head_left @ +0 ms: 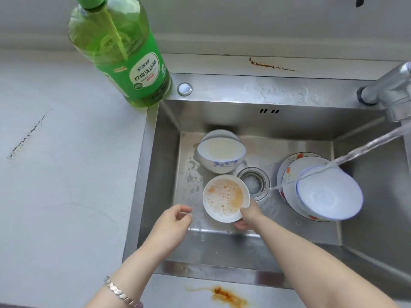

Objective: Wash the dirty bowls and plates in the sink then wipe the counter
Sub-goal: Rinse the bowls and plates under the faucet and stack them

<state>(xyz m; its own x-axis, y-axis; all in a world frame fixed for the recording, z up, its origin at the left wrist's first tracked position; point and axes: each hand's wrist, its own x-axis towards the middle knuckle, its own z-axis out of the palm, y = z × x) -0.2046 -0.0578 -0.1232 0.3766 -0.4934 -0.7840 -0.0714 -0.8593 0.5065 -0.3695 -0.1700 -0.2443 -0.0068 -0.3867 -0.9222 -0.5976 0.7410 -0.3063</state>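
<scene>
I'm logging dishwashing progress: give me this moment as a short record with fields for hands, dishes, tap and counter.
right hand: grips the small bowl of orange foamy water
left hand: beside that bowl, holding nothing
other dishes: flowered bowl at the back; blue-rimmed bowl on plates at right
tap: running into the sink
counter: orange stain at front edge; green detergent bottle at back left

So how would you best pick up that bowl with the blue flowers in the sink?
Take the blue-flowered bowl by its near rim, probably from above on the person's side: thumb inside, fingers on the flowered wall. It sits open side up, and the free left hand is closest.
</scene>
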